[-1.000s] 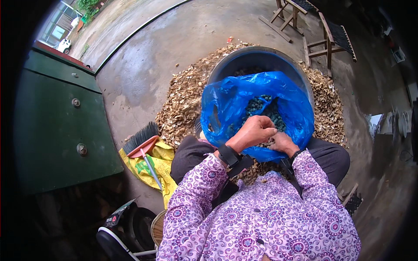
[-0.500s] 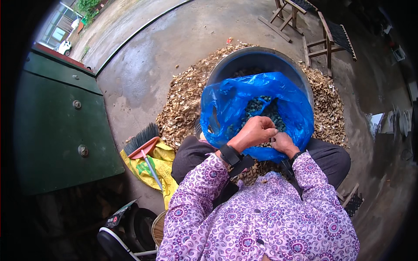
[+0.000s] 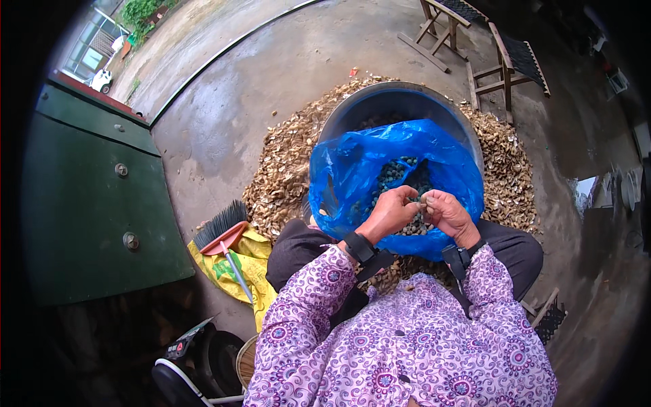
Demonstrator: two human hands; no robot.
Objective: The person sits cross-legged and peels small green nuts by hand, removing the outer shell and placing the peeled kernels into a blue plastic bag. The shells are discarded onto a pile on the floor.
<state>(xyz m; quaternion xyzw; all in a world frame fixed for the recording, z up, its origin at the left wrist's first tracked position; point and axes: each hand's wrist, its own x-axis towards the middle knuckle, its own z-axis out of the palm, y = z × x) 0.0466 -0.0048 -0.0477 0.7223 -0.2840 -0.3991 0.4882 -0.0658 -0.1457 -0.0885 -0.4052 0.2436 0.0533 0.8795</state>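
Observation:
My left hand [image 3: 392, 214] and my right hand [image 3: 449, 213] meet at the fingertips over a blue plastic bag [image 3: 339, 193]. Both are closed in a pinch. Something small and pale seems to sit between the fingertips, too small to name. Inside the opened bag lie many small round pieces [image 3: 391, 175], dark greenish in the bag's blue light. The bag rests in the near part of a large metal basin [image 3: 468, 132], spread over its front edge. Shade hides most of what lies deeper in the basin.
Broken tan shells [image 3: 281, 166] are heaped around the basin. A broom [image 3: 227, 234] lies on a yellow sack [image 3: 258, 254] at left, beside a green metal panel [image 3: 102, 210]. Wooden folding stools [image 3: 505, 68] stand at the far right. My bent legs flank the bag.
My right hand has risen from the bag and turned, its fingertips now meeting those of my left. My left hand has shifted slightly. The whole view has shifted a little.

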